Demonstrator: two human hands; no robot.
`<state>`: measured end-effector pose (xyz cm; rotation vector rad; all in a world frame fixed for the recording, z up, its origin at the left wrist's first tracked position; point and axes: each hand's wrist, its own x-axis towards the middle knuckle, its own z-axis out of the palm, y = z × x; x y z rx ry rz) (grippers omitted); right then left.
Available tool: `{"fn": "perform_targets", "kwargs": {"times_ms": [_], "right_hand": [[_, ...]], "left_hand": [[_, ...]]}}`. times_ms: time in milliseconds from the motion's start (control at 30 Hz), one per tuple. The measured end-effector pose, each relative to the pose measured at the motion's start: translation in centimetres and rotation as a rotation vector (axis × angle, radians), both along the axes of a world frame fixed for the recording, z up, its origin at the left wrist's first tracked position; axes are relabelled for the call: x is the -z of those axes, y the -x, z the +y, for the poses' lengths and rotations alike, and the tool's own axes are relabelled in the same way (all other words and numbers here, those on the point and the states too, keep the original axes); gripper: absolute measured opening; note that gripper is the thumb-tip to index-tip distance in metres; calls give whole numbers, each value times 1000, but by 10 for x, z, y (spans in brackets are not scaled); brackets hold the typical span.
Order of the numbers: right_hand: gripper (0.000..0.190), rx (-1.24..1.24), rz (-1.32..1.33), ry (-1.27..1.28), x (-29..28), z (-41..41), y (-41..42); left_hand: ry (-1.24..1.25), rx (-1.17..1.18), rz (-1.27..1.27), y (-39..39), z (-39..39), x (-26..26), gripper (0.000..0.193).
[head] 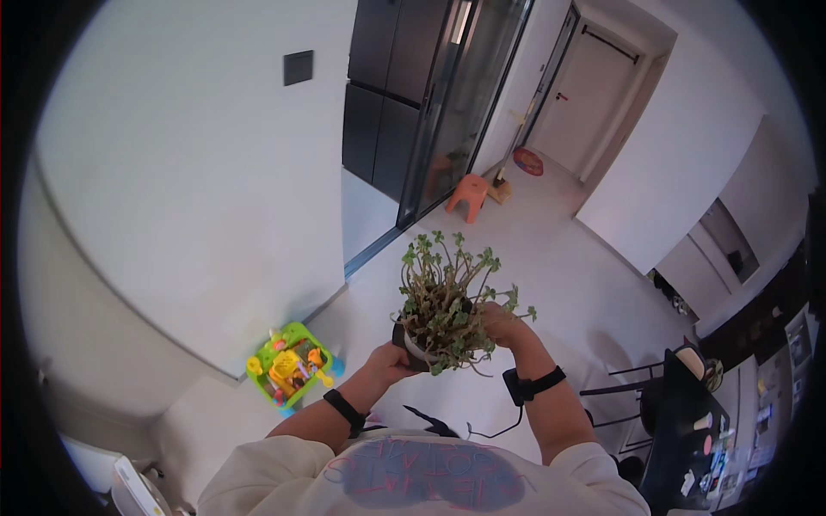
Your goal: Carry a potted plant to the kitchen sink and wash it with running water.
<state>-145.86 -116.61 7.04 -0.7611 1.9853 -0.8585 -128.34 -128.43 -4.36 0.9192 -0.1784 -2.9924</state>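
Observation:
A leafy potted plant [445, 297] with many thin brown stems and small green leaves is in front of my chest, over the floor. Its pot [416, 348] looks pale with a dark saucer or tray beneath, mostly covered by foliage. My left hand [390, 360] grips the dark rim at the lower left. On the right, my right hand [502, 324] holds the far side of the pot; its fingers are partly hidden behind stems and leaves. Each wrist wears a black strap, and a cable hangs from the right one.
A green toy table [326, 348] with colourful toys stands by the white wall at left. An orange stool [474, 187] and a broom [500, 187] are beside the glass sliding door [464, 103]. At right are a dark table [671, 413] bearing several items and black chairs [650, 406].

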Motion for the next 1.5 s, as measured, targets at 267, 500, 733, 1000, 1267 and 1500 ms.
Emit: {"fn": "perform_targets", "kwargs": {"times_ms": [267, 500, 733, 1000, 1267, 1500], "right_hand": [[9, -148, -23, -1, 55, -173, 170], [9, -319, -170, -139, 69, -324, 281], [14, -492, 67, 24, 129, -479, 402], [16, -457, -68, -148, 159, -657, 440], [30, -915, 325, -170, 157, -818, 426], [26, -693, -30, -281, 166, -941, 438]], "left_hand": [[-15, -143, -62, 153, -152, 50, 59], [-85, -373, -21, 258, -256, 103, 54], [-76, -469, 1, 355, -379, 108, 53], [-149, -593, -120, 413, -543, 166, 55], [-77, -706, -74, 427, -685, 211, 60], [-31, -805, -37, 442, -797, 225, 57]]}}
